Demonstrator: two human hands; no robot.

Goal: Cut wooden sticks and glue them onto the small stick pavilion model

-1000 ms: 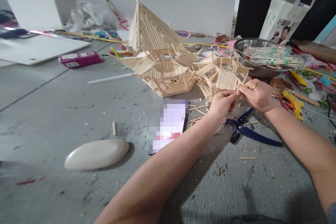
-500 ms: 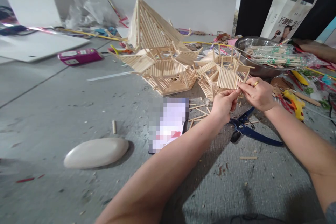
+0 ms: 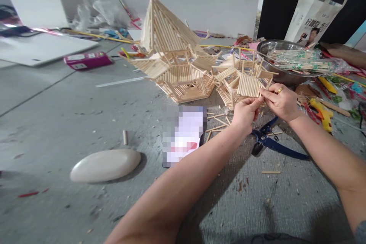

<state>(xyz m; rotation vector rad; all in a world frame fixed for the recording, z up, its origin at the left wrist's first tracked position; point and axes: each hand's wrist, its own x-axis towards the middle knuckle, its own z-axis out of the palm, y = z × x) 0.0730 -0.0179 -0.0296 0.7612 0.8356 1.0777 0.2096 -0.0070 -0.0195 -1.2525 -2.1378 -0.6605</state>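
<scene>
A small framework of pale wooden sticks (image 3: 228,72) stands on the floor, with a slatted stick panel (image 3: 248,85) on its near side. My left hand (image 3: 246,113) is closed, thumb and fingertips pinching at the panel's lower right edge. Right beside it, my right hand (image 3: 281,101), with a ring on one finger, pinches the panel's right corner. The two hands' fingertips meet there and hide the exact contact. Below them lies a pair of blue-handled cutters (image 3: 268,143). Several loose sticks (image 3: 219,122) are scattered left of my left hand.
A larger stick pavilion (image 3: 180,76) with a pointed roof stands to the left. A phone (image 3: 185,133) and a white oval object (image 3: 105,166) lie nearer me. At right are a metal bowl (image 3: 288,74) with bagged sticks, a yellow glue gun (image 3: 321,113) and a tote bag (image 3: 314,15).
The view has shifted very slightly. Both hands keep their pinch at the panel's corner, with hardly any visible movement.
</scene>
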